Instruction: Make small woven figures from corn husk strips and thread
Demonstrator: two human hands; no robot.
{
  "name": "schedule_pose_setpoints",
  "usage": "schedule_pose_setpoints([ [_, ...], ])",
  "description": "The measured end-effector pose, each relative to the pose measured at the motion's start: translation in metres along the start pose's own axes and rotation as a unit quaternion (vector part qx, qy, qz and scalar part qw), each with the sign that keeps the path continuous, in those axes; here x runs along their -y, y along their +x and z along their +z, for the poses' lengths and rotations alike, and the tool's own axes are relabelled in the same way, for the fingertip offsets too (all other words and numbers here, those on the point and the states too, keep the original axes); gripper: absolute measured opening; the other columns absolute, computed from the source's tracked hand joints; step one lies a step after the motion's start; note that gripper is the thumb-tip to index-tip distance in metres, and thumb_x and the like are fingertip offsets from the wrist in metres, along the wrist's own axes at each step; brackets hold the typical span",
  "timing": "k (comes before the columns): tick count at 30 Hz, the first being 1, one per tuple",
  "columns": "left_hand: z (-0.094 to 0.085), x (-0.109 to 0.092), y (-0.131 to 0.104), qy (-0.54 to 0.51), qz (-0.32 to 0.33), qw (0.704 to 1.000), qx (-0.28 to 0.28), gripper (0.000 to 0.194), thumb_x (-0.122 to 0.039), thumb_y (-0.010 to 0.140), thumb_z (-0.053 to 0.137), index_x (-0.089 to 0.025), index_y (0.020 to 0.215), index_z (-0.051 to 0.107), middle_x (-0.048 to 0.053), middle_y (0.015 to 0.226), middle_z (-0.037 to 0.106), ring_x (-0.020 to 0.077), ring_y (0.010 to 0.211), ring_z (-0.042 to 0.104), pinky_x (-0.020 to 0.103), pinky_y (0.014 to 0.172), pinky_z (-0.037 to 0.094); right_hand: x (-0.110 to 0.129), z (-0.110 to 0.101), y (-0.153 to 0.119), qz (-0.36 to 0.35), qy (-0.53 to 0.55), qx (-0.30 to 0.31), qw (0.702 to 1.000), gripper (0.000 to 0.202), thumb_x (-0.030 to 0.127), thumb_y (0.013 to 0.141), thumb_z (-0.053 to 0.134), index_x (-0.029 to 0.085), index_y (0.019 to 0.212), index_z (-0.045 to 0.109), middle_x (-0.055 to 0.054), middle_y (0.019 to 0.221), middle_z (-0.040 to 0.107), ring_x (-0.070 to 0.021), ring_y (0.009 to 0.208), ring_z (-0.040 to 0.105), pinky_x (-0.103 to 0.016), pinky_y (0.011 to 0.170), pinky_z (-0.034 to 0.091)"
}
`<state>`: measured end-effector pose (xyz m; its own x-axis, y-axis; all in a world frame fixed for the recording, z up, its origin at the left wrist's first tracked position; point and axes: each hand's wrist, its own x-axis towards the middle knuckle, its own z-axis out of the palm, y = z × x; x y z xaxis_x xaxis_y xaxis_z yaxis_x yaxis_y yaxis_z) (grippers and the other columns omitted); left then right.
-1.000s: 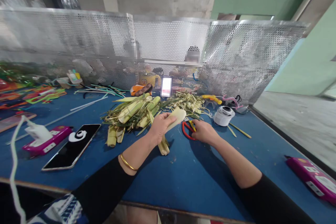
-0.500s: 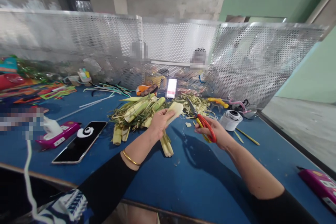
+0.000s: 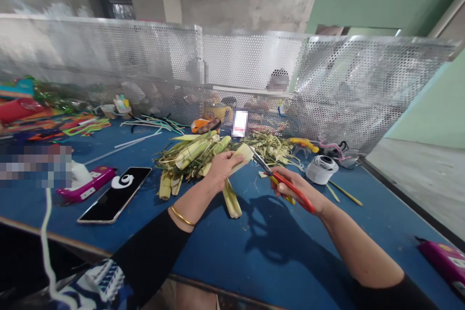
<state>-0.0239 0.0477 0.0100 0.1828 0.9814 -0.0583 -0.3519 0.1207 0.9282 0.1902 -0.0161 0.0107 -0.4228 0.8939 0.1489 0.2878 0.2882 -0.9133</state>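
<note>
Though (partly) beyond left grip [image 3: 221,170], husk [image 3: 245,153]

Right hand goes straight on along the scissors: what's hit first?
Probably the husk in the left hand. The scissors in the right hand point at its free end, blade tips at or very near it; contact is unclear in depth.

Red and yellow on the handles of the scissors [image 3: 289,185]; pale yellowish green on the husk piece [image 3: 242,154]; blue across the table [image 3: 209,264]; white around a dark core on the spool [image 3: 321,172]; gold on the bangle [image 3: 182,217]; silvery and dotted with regular holes on the panel [image 3: 243,53].
</note>
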Motion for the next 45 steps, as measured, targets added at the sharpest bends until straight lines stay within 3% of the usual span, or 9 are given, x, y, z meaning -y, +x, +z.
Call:
schedule_pose_setpoints([
  [9, 0.001, -0.001, -0.006, 0.081, -0.006, 0.996, 0.02, 0.005, -0.015, 0.065, 0.074, -0.015, 0.068, 0.071, 0.004, 0.056, 0.066, 0.0128, 0.044, 0.056, 0.023, 0.043, 0.044, 0.011, 0.007, 0.001, 0.088, -0.013, -0.033, 0.996, 0.066, 0.065, 0.07, 0.066, 0.013, 0.111, 0.057, 0.005, 0.058, 0.048, -0.0085, 0.049, 0.042, -0.022, 0.043, 0.031],
  [18, -0.001, 0.002, -0.002, 0.097, -0.001, 0.995, 0.024, 0.005, -0.015, 0.063, 0.075, -0.015, 0.067, 0.072, 0.006, 0.058, 0.068, 0.0142, 0.045, 0.057, 0.024, 0.044, 0.044, 0.009, 0.008, 0.003, 0.112, -0.001, -0.057, 0.992, 0.066, 0.066, 0.065, 0.068, 0.013, 0.104, 0.063, 0.008, 0.053, 0.04, -0.006, 0.04, 0.035, -0.022, 0.038, 0.026],
  [26, -0.002, 0.002, -0.002, 0.104, -0.019, 0.994, 0.021, 0.007, -0.018, 0.065, 0.075, -0.015, 0.069, 0.071, 0.006, 0.063, 0.07, 0.0134, 0.048, 0.059, 0.023, 0.047, 0.047, 0.001, 0.01, 0.006, 0.095, -0.096, -0.104, 0.985, 0.059, 0.069, 0.072, 0.057, 0.015, 0.096, 0.065, 0.007, 0.046, 0.04, -0.0095, 0.039, 0.035, -0.023, 0.041, 0.027],
  [28, -0.001, 0.002, -0.002, 0.093, -0.034, 0.995, 0.024, 0.007, -0.022, 0.068, 0.073, -0.015, 0.07, 0.07, 0.006, 0.062, 0.069, 0.0119, 0.046, 0.056, 0.022, 0.045, 0.046, -0.005, 0.006, 0.007, 0.088, -0.188, -0.152, 0.966, 0.056, 0.068, 0.074, 0.055, 0.018, 0.097, 0.066, 0.003, 0.052, 0.051, -0.013, 0.045, 0.046, -0.025, 0.045, 0.032],
  [31, -0.001, 0.0, -0.002, 0.067, -0.041, 0.997, 0.019, 0.016, -0.028, 0.076, 0.065, -0.016, 0.066, 0.068, 0.005, 0.059, 0.067, 0.0086, 0.041, 0.05, 0.02, 0.04, 0.04, -0.01, 0.0, 0.008, 0.112, -0.406, -0.186, 0.888, 0.045, 0.058, 0.082, 0.052, 0.02, 0.103, 0.066, -0.006, 0.074, 0.069, -0.0213, 0.067, 0.062, -0.027, 0.055, 0.037],
  [34, 0.002, -0.001, -0.004, 0.009, -0.038, 0.999, 0.013, 0.011, -0.022, 0.076, 0.063, -0.017, 0.067, 0.066, 0.002, 0.059, 0.064, 0.0083, 0.045, 0.053, 0.018, 0.041, 0.04, -0.011, 0.0, 0.007, 0.149, -0.56, -0.135, 0.803, 0.042, 0.051, 0.087, 0.048, 0.02, 0.111, 0.063, -0.012, 0.089, 0.073, -0.0265, 0.08, 0.067, -0.028, 0.057, 0.038],
  [38, 0.011, -0.001, -0.015, -0.035, -0.033, 0.998, 0.044, 0.006, -0.017, 0.069, 0.069, -0.015, 0.074, 0.068, 0.0, 0.061, 0.063, 0.0082, 0.049, 0.055, 0.019, 0.047, 0.045, -0.008, 0.004, 0.004, 0.169, -0.615, -0.056, 0.768, 0.036, 0.042, 0.086, 0.051, 0.017, 0.109, 0.063, -0.013, 0.088, 0.073, -0.0286, 0.082, 0.068, -0.03, 0.058, 0.039],
  [42, 0.021, 0.003, -0.029, -0.067, -0.046, 0.995, 0.051, 0.011, -0.015, 0.065, 0.074, -0.014, 0.074, 0.068, 0.0, 0.063, 0.065, 0.0088, 0.052, 0.057, 0.021, 0.052, 0.047, 0.0, 0.002, 0.001, 0.161, -0.568, -0.061, 0.804, 0.023, 0.032, 0.082, 0.056, 0.017, 0.096, 0.067, -0.014, 0.091, 0.072, -0.0287, 0.084, 0.067, -0.033, 0.064, 0.042],
  [45, 0.026, 0.01, -0.036, -0.076, -0.057, 0.995, 0.043, 0.014, -0.016, 0.062, 0.077, -0.014, 0.07, 0.066, 0.0, 0.063, 0.064, 0.0099, 0.054, 0.058, 0.022, 0.054, 0.048, 0.008, 0.006, 0.001, 0.09, -0.332, -0.14, 0.928, 0.029, 0.041, 0.087, 0.048, 0.018, 0.089, 0.067, -0.01, 0.088, 0.072, -0.0238, 0.082, 0.065, -0.035, 0.071, 0.046],
])
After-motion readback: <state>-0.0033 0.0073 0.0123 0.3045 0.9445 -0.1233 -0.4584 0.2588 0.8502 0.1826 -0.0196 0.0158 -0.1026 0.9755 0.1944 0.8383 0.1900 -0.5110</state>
